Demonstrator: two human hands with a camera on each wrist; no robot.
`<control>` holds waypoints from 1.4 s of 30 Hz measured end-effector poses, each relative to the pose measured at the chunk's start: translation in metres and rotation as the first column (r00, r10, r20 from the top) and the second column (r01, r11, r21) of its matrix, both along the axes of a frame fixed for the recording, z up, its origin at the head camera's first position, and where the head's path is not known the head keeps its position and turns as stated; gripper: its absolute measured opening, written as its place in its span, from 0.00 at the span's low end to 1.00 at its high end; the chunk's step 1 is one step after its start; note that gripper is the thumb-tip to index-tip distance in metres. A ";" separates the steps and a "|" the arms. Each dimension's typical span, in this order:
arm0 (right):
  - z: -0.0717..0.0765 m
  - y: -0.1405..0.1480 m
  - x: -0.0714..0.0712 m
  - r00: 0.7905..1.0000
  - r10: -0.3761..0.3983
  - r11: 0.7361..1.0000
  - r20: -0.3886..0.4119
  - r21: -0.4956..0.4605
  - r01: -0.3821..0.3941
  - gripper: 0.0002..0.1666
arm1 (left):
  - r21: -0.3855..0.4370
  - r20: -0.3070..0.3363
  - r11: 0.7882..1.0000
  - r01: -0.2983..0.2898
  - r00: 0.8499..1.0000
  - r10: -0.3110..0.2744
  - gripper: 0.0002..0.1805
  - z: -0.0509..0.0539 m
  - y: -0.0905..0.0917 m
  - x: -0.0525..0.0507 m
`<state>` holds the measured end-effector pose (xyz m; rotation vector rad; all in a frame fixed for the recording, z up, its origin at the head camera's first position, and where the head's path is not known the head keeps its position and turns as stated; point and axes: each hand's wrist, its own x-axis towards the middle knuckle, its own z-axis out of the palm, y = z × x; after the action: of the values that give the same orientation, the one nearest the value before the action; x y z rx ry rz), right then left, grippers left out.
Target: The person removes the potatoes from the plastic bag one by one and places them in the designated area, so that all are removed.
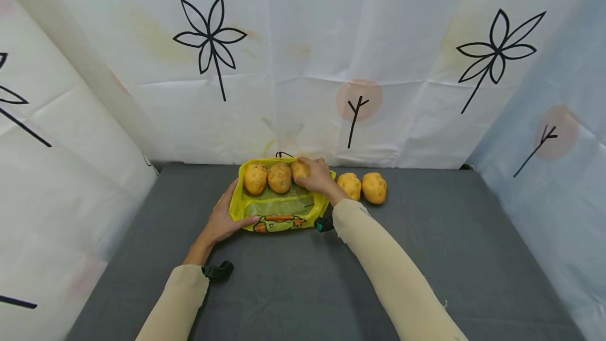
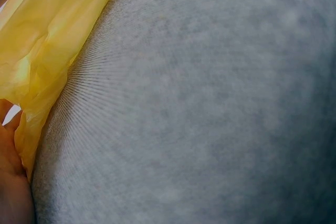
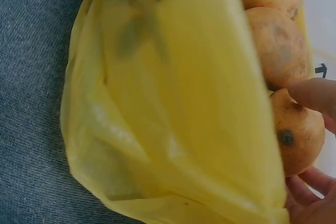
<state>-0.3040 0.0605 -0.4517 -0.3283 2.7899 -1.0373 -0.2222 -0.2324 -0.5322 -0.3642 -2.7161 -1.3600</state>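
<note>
A yellow see-through plastic bag with printed carrots lies at the back of the table, its mouth spread wide. Two potatoes, a left one and a middle one, sit in a row inside it. My right hand grips a third potato at the row's right end, thumb on one side and fingers on the other. At the bag's left side my left hand holds the edge, its thumb lying over the front rim. In the left wrist view only part of that hand shows beside the yellow plastic.
Two more potatoes rest on the table right of the bag, one partly behind my right wrist and another beside it. The grey tabletop meets a white patterned cloth at the back, with similar cloth on both sides.
</note>
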 end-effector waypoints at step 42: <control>0.056 0.143 0.041 0.991 -0.013 0.956 -0.130 -0.292 -0.025 0.39 | -0.027 0.009 1.000 -0.003 1.000 0.003 0.63 0.004 0.003 0.001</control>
<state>-0.2629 0.2036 -0.3959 -0.4540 2.7395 -1.4839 -0.2216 -0.2296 -0.5287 -0.3572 -2.7436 -1.3285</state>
